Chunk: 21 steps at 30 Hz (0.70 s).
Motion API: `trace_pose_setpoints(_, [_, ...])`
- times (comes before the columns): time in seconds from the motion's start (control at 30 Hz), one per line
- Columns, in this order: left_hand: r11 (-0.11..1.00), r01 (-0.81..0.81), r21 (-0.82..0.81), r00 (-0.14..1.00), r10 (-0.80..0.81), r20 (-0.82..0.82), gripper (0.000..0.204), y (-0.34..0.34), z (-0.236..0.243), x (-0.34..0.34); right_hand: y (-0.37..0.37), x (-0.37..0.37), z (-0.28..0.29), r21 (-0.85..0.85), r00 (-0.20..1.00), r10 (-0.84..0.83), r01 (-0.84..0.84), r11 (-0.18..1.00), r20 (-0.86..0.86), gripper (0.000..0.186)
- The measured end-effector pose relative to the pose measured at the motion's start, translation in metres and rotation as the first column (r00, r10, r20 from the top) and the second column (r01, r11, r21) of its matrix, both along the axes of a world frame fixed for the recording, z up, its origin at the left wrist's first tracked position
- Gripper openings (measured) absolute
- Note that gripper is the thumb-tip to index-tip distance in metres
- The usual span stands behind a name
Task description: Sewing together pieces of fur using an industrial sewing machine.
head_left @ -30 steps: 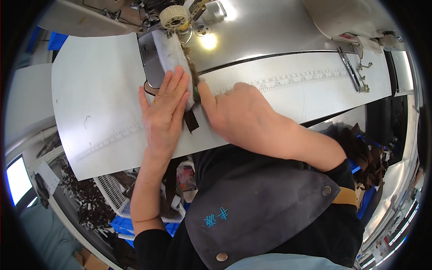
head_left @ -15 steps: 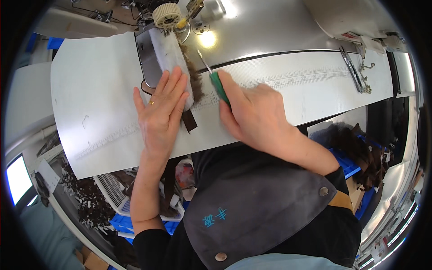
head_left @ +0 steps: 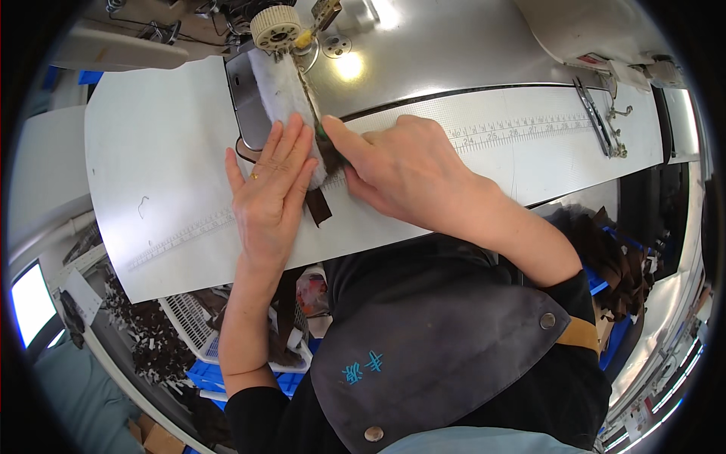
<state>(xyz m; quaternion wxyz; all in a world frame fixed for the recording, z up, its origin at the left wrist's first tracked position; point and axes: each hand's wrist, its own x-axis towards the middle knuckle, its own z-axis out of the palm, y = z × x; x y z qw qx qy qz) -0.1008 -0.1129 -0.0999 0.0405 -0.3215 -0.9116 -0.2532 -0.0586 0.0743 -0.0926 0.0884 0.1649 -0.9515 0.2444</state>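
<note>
A white fuzzy strip [head_left: 283, 91] with brown fur along its right edge runs from under the sewing machine's notched cream wheel [head_left: 275, 29] toward me. My left hand [head_left: 272, 174] lies over its near part with fingers stretched out flat, pressing it to the table. On the strip's right side, my right hand [head_left: 401, 163] is closed around a green-handled tool [head_left: 321, 131] with a thin metal shaft. Most of the handle is hidden in my fingers; the shaft lies along the furry edge. A dark brown band end [head_left: 318, 208] sticks out below the strip.
Printed ruler scales cross the white table [head_left: 166, 181]. Tweezers [head_left: 594, 113] lie at the far right beside small metal parts [head_left: 618, 140]. A grey metal plate [head_left: 249, 102] sits left of the strip. Below the table are a white basket [head_left: 189, 321] and dark scraps [head_left: 616, 265].
My right hand has moved left and slightly up, bringing the green-handled tool from beside the strip onto its brown fur edge. My left hand has stayed in place.
</note>
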Motion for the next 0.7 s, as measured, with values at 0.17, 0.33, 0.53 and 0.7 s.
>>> trace_pose_setpoints(0.17, [1.000, 0.019, -0.007, 1.000, -0.019, 0.005, 0.030, -0.001, 0.000, 0.000, -0.003, 0.012, 0.007, 0.042, 0.995, 0.030, -0.034, 0.999, 0.098, 0.047])
trace_pose_setpoints(0.33, [0.996, 0.035, -0.080, 0.997, -0.041, -0.069, 0.030, 0.001, 0.002, 0.003, -0.003, 0.027, 0.001, 0.047, 0.995, 0.058, -0.062, 0.997, 0.076, 0.046])
trace_pose_setpoints(0.53, [0.996, 0.062, -0.060, 0.962, -0.076, -0.264, 0.030, 0.005, 0.001, 0.002, -0.005, 0.033, 0.002, 0.044, 0.999, 0.026, -0.027, 0.999, 0.033, 0.049])
trace_pose_setpoints(0.7, [0.980, 0.094, 0.173, 0.985, -0.066, -0.160, 0.023, 0.004, 0.001, -0.001, -0.004, 0.051, 0.008, 0.032, 0.991, -0.001, -0.003, 0.999, 0.131, 0.049])
